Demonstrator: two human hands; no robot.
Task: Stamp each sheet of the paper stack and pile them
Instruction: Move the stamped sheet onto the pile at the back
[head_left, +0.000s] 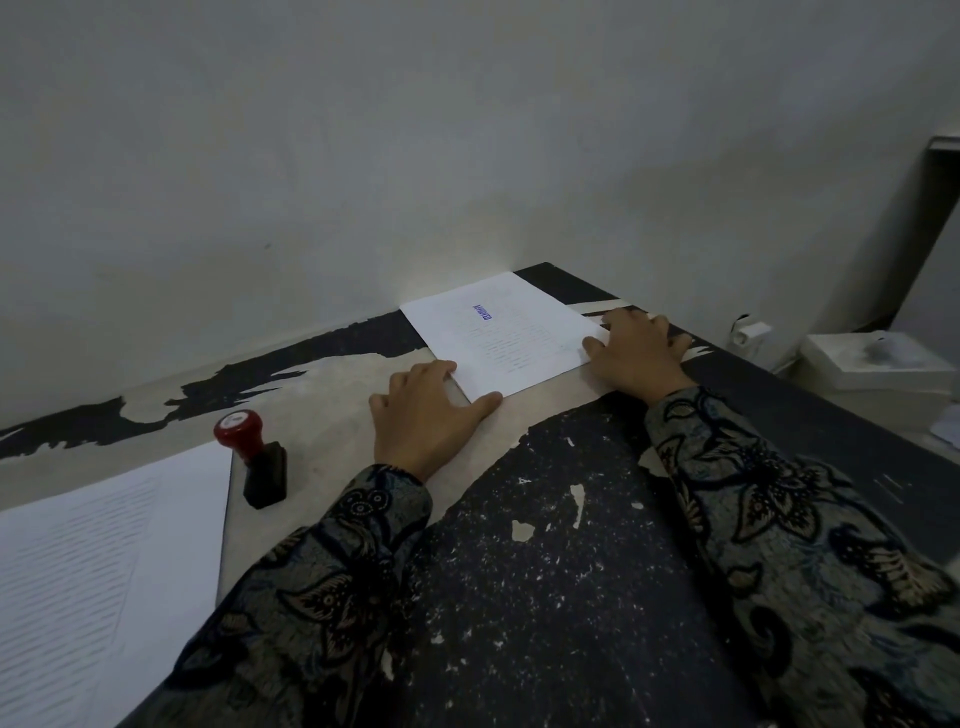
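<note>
The stamped sheet (506, 332) lay flat by the wall, left hand (426, 415) and right hand (636, 353) resting open-fingered at its near corners, stamp (254, 457) standing apart.

Blue stamp mark (482, 312): we see it on the stamped sheet (511, 332) at the tabletop's far corner; too small to read.
Printed lines on that sheet: faint; we cannot read them.
Unstamped stack (98, 566): cut off by the left and bottom edges; we cannot count its sheets.
Stamp (254, 457): its face is hidden against the tabletop (545, 571).
Label on the stamp's red knob: blurred.
Left hand (428, 415): we cannot see the fingertips at the sheet's near corner.
White box (878, 358): beyond the right edge; contents unclear to us.
</note>
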